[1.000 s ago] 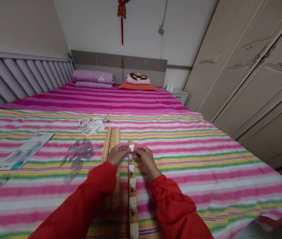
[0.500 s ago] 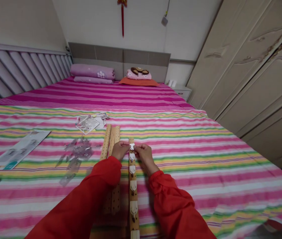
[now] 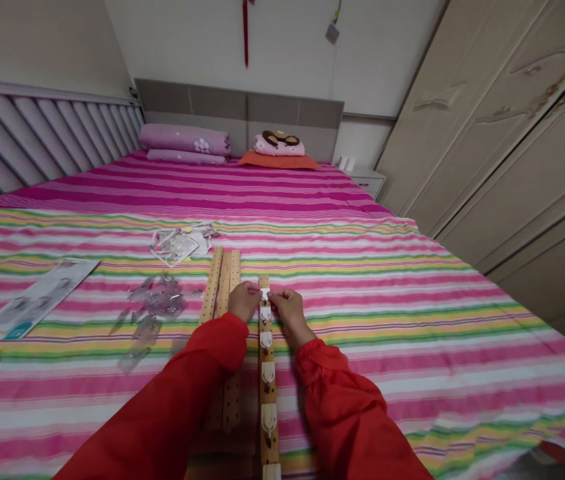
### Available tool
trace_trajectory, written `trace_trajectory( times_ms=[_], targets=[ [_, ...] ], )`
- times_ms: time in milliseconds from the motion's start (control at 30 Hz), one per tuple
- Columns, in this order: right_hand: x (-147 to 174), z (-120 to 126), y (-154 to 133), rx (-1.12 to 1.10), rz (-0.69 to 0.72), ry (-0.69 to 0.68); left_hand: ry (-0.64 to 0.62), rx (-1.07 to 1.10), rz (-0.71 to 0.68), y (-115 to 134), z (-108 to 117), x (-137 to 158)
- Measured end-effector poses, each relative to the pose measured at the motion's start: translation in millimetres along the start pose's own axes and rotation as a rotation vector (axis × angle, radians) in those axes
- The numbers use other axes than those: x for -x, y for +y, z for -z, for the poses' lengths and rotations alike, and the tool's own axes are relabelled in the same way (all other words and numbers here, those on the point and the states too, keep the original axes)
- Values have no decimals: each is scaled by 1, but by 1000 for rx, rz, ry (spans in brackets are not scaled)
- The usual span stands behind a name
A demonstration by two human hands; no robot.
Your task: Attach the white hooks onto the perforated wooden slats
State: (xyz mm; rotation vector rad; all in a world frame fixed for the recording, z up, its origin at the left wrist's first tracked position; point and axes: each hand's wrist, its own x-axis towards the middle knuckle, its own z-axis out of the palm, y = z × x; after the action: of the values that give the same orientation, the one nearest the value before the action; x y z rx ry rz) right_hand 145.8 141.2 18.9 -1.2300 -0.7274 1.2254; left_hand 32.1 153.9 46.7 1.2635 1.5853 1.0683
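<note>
A wooden strip with small holes [image 3: 263, 357] lies lengthwise on the striped cloth, pointing away from me. Several white hooks on square bases [image 3: 268, 419] are lined up along it. At the strip's far end, my left hand [image 3: 245, 300] pinches the left side of the farthest white hook [image 3: 265, 293]. My right hand [image 3: 288, 311] has its fingers closed at that hook's right side. The hook rests against the strip's face, partly covered by my fingertips. Left of it lie more perforated wooden strips [image 3: 235, 267], partly under my left sleeve.
Clear plastic pieces [image 3: 165, 297] are heaped left of the strips. Beyond them sit flat packets [image 3: 177, 245]. A hook package card [image 3: 37, 300] lies farther left. The striped cloth [image 3: 412, 333] covers the bed, with folded bedding [image 3: 185, 140] by the headboard.
My left hand has shifted very slightly to the right at the farthest hook. The view has tilted a little downward; the strips and the other hooks stay in place.
</note>
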Motion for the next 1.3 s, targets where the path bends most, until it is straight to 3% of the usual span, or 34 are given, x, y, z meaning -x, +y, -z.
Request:
trace_trajectory(
  times_ms=[167, 533, 867, 1300],
  targets=[
    [-2, 1, 5, 3, 1, 1, 19, -191, -71, -2, -2, 1],
    [-1, 0, 2, 20, -54, -4, 27, -272, -46, 0, -7, 3],
    [-6, 3, -3, 90, -123, -42, 37, -280, -35, 4, -7, 5],
    [-8, 4, 2, 151, -62, -72, 10, -220, -7, 1, -10, 5]
  ],
)
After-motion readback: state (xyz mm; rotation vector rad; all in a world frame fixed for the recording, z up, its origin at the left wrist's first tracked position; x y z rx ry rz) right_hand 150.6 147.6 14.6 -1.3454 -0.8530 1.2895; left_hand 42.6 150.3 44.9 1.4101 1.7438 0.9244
